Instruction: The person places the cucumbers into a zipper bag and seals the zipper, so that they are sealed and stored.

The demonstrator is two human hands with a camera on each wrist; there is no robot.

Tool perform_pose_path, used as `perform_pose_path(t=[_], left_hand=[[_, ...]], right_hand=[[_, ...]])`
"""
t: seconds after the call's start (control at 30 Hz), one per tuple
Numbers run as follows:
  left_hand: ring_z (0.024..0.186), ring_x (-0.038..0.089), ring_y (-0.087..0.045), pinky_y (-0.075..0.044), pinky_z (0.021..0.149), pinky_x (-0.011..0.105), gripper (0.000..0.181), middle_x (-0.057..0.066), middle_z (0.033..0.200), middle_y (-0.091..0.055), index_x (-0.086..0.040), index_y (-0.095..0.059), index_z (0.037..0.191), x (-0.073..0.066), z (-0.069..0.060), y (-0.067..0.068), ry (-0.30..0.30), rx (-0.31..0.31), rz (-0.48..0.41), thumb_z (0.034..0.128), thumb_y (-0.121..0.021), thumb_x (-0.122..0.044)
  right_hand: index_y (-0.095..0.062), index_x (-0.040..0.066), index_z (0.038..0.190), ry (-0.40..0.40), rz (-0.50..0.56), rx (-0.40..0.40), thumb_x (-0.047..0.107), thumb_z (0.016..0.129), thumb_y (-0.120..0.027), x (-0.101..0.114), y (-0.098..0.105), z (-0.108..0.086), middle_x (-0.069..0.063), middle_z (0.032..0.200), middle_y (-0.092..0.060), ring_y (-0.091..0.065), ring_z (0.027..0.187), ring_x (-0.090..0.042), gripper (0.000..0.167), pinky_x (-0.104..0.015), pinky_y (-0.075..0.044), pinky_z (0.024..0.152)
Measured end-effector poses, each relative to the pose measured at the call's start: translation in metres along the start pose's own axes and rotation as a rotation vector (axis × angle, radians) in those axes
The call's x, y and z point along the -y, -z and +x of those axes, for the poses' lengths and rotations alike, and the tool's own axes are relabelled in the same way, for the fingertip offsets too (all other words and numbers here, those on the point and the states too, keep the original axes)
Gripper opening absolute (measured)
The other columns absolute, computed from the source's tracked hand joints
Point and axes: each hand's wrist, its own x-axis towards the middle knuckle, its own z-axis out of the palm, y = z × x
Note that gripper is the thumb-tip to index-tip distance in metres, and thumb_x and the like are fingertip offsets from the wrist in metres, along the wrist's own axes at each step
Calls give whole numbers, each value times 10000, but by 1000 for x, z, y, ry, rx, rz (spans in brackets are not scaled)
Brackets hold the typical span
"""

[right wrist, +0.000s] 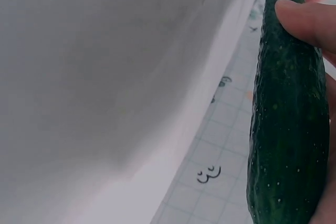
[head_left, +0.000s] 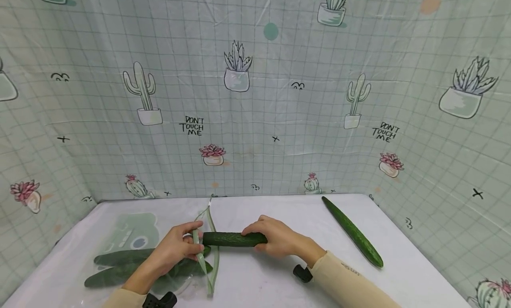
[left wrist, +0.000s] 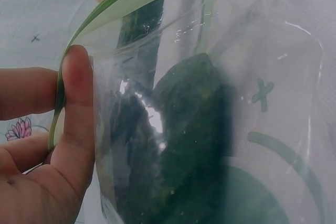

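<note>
A clear zip bag (left wrist: 294, 77) with a green edge and green print lies on the left of the table, its mouth facing right. Two cucumbers (head_left: 109, 274) show through its plastic. My left hand (head_left: 175, 246) pinches the green rim (left wrist: 62, 77) of the bag's mouth between thumb and fingers. With my right hand (head_left: 275, 237) I grip another cucumber (head_left: 231, 239), held level, its left end at the mouth of the bag. In the right wrist view the thumb lies across that cucumber (right wrist: 289, 119). Whether its tip is inside the bag is hard to tell.
One more cucumber (head_left: 353, 232) lies slantwise on the right side of the white table (head_left: 295, 210). A curtain (head_left: 255, 104) printed with cacti hangs behind and at both sides. Dark wrist devices (head_left: 302, 273) sit at both wrists.
</note>
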Motion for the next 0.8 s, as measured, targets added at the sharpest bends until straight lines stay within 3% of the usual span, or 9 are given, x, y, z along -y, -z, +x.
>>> perform_pose_path(t=[0.17, 0.3, 0.8], left_hand=[[673, 174, -544, -558, 658, 386, 698, 174, 1056, -519, 120, -258, 1443, 1, 0, 0, 4, -5, 5, 858, -632, 60], [673, 174, -543, -559, 655, 387, 692, 181, 1063, -517, 119, -266, 1442, 1, 0, -1, 1, -13, 3, 856, -631, 62], [676, 177, -554, -556, 662, 391, 685, 152, 1038, -534, 114, -272, 1442, 2, 0, -1, 14, -2, 1, 862, -630, 51]], right_hand=[[-607, 303, 1268, 4, 7, 20, 213, 856, -727, 0, -6, 23, 157, 1165, -575, -491, 982, -34, 438, -244, -469, 831], [-613, 312, 1253, -14, 75, 48, 219, 844, -742, -1, -11, 38, 137, 1095, -561, -473, 913, -35, 439, -218, -451, 783], [-644, 289, 1213, 3, 130, 103, 174, 810, -777, 7, -22, 73, 128, 1057, -572, -466, 886, -28, 440, -185, -424, 763]])
